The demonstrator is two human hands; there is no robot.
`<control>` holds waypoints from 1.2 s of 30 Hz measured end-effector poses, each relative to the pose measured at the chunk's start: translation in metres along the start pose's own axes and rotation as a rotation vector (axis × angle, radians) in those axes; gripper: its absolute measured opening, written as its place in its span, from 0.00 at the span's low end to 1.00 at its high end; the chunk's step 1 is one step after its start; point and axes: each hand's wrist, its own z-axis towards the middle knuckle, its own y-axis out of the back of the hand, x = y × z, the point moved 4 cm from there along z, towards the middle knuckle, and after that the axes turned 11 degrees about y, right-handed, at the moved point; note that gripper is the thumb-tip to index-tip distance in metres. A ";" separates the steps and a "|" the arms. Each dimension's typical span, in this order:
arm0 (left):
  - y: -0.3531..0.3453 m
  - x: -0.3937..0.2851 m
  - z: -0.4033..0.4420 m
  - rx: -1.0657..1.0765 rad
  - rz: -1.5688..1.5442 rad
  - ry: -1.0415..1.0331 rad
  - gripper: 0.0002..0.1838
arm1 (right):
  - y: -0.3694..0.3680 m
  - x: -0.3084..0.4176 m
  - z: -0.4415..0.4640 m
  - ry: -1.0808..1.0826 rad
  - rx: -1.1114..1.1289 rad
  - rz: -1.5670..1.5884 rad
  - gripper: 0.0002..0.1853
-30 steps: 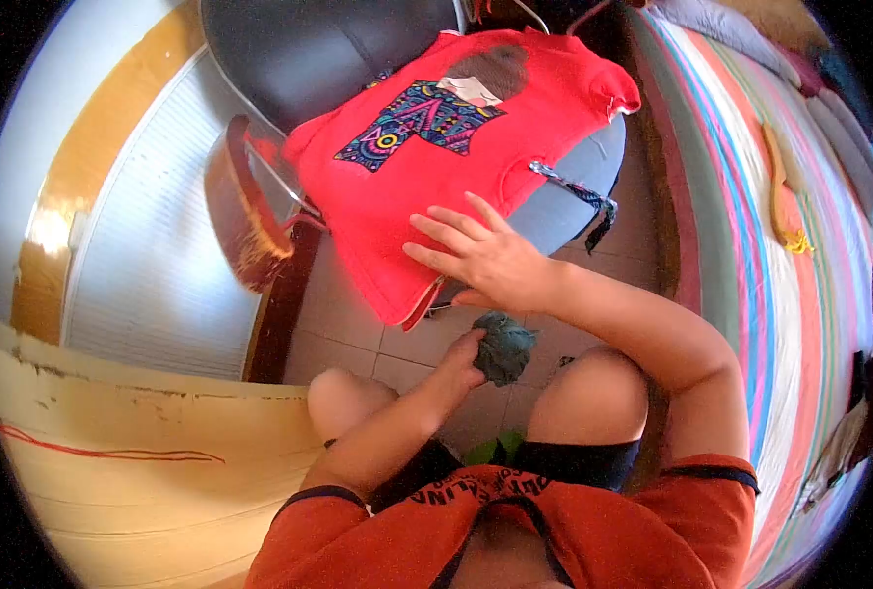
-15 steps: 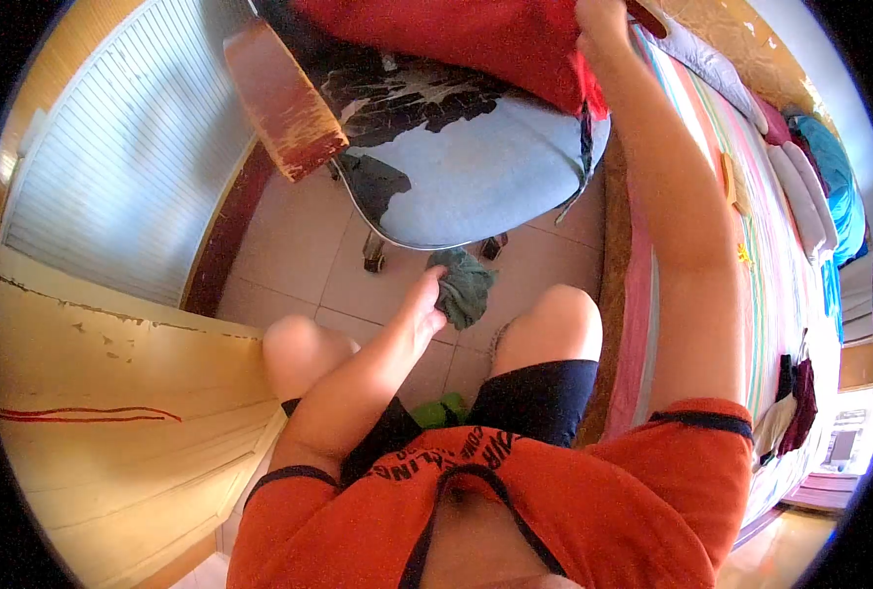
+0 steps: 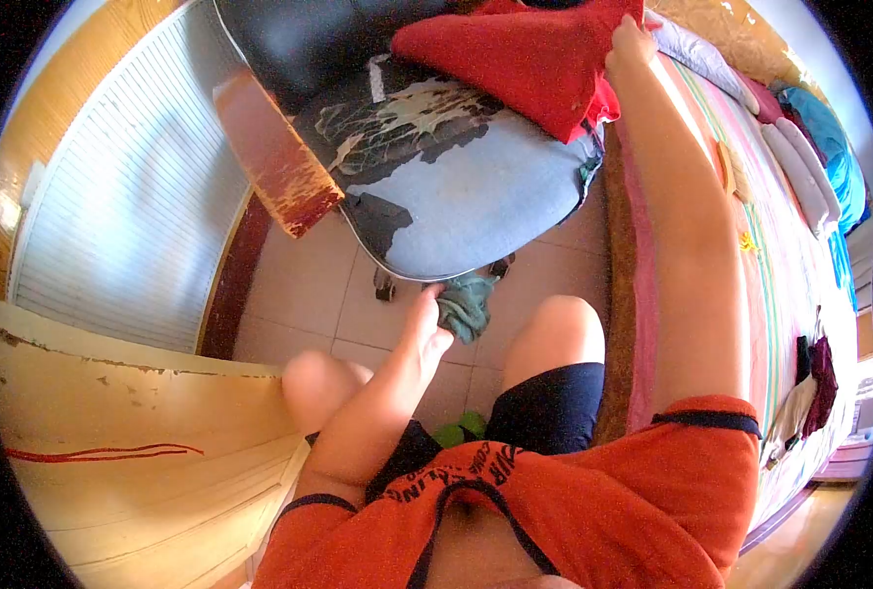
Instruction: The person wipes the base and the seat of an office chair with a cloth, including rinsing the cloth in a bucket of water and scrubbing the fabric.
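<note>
R hand (image 3: 633, 47) grips red cloth (image 3: 520, 61) on chair's (image 3: 466, 201) far right; L hand (image 3: 430, 329) clutches green rag (image 3: 466, 308) by near edge. Wooden armrest (image 3: 277, 155) juts up left, striped bed (image 3: 691, 245) hems in right, near knees (image 3: 552, 339) flank rag.

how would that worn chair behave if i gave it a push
The chair would probably roll rather than scrape, as casters show under its seat. Its torn black cover might flake if rubbed. The red garment, gripped by the right hand, could drag.
</note>
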 end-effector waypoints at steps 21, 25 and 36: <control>-0.016 -0.007 -0.020 -0.048 -0.191 -0.128 0.13 | 0.032 0.058 -0.325 0.952 1.240 -0.861 0.16; -0.023 -0.011 -0.032 -0.120 -0.119 -0.203 0.11 | -0.004 0.049 -0.375 0.921 1.254 -0.774 0.15; -0.016 -0.012 -0.035 -0.004 -0.232 -0.265 0.15 | -0.018 0.040 -0.410 0.832 1.202 -0.427 0.07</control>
